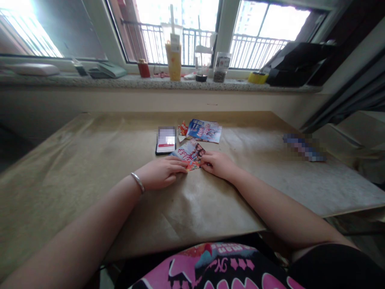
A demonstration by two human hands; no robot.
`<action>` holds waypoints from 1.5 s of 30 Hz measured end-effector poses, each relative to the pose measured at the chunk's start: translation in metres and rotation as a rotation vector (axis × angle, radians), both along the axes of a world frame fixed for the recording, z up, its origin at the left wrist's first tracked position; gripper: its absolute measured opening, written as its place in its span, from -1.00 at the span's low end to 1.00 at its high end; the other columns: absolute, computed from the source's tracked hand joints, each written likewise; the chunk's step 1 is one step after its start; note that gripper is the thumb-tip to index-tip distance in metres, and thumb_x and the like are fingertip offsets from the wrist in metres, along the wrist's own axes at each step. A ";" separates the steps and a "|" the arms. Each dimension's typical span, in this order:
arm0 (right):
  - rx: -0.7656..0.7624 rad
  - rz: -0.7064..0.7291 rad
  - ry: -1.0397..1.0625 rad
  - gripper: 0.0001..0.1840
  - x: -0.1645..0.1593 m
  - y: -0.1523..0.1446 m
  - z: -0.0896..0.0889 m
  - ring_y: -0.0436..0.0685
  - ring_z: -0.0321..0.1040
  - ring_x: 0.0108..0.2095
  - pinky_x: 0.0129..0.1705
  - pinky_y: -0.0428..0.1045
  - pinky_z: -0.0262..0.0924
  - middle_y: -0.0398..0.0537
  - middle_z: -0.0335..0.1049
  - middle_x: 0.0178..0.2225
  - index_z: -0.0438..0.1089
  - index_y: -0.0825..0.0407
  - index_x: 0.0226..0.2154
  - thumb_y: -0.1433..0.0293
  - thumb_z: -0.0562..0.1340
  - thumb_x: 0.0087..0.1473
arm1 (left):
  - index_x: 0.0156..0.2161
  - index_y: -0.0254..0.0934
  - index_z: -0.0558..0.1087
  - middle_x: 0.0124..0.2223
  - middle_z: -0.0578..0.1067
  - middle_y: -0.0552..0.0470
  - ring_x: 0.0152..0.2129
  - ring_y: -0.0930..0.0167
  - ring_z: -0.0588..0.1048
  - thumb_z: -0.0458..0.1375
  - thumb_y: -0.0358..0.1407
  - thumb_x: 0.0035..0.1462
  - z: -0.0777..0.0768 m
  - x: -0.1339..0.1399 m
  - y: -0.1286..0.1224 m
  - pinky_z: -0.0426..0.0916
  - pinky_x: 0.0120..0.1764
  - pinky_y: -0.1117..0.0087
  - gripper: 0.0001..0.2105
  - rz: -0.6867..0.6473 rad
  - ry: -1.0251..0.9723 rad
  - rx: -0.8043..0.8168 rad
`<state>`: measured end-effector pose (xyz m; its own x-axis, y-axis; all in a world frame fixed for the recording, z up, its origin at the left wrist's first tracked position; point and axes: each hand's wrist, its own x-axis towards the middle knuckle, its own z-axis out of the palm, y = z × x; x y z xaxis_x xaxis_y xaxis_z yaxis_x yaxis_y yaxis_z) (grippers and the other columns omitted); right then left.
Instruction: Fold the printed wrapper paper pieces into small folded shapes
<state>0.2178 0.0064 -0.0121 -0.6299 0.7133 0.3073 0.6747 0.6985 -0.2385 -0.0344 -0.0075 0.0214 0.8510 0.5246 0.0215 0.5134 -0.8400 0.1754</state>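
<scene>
I can see a person sitting at a big tan worktop [228, 212], with both hands on one small paper [188, 151]. The paper lies flat in the middle, right in front of the person. It has a bright picture with people on it, and its near edge is red and orange.

The left hand [159, 172] lies over the left side of the paper. Its fingers are long and close together, and the tips rest on top. I can't tell if the thumb is squeezing the paper from below. A shiny bracelet [137, 182] goes around that wrist. The right hand [221, 164] is curled up, and its fingers touch the right edge. I can't tell if they pinch the paper or just press on it.

Just past the left hand is a phone [165, 146] with its screen lit up. Behind the paper sit some blue leaflets [207, 131], with an orange scrap [183, 129] right beside them. Far off to the right is a bluish thing [303, 147], too blurry to name. By the window, a tall yellow drink [173, 62] and a red jar [143, 69] stand on the sill [126, 83].
</scene>
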 end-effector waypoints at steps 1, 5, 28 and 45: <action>0.000 0.001 0.002 -0.86 0.000 0.000 0.000 0.02 0.27 -0.35 -0.36 -0.11 0.02 -0.07 0.38 -0.34 0.40 0.03 -0.42 0.41 0.13 0.09 | -0.03 -0.21 0.44 0.13 0.38 0.05 0.10 0.35 0.28 -0.03 -0.49 0.01 0.001 -0.001 0.000 0.16 0.17 0.26 -0.58 0.009 0.005 -0.004; 0.007 0.002 0.002 -0.86 0.001 0.001 0.000 0.02 0.27 -0.35 -0.37 -0.11 0.01 -0.07 0.37 -0.34 0.40 0.03 -0.42 0.40 0.13 0.09 | -0.07 -0.21 0.46 0.12 0.39 0.06 0.07 0.36 0.32 -0.03 -0.51 -0.01 0.003 -0.003 -0.001 0.19 0.15 0.27 -0.59 0.050 0.009 -0.020; 0.035 0.014 0.007 -0.87 0.006 0.000 -0.001 0.02 0.28 -0.32 -0.35 -0.11 0.05 -0.07 0.37 -0.30 0.42 0.00 -0.38 0.41 0.15 0.09 | -0.11 -0.11 0.52 0.09 0.42 0.14 0.07 0.39 0.34 0.00 -0.50 0.02 0.003 -0.018 0.006 0.19 0.16 0.29 -0.61 0.060 0.052 -0.082; 0.154 0.255 -0.093 -0.67 -0.010 -0.006 0.002 0.14 0.19 -0.17 -0.12 0.04 0.11 0.00 0.38 -0.16 0.43 -0.06 -0.12 0.48 0.09 0.10 | 0.00 -0.04 0.41 0.04 0.42 0.03 -0.12 0.31 0.34 -0.01 -0.27 0.21 -0.011 0.001 -0.003 0.23 -0.05 0.24 -0.71 0.035 -0.068 0.191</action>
<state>0.2073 0.0004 -0.0102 -0.8133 0.4778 0.3321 0.4866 0.8714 -0.0621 -0.0329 -0.0108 0.0108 0.8257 0.5344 0.1806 0.5350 -0.8434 0.0497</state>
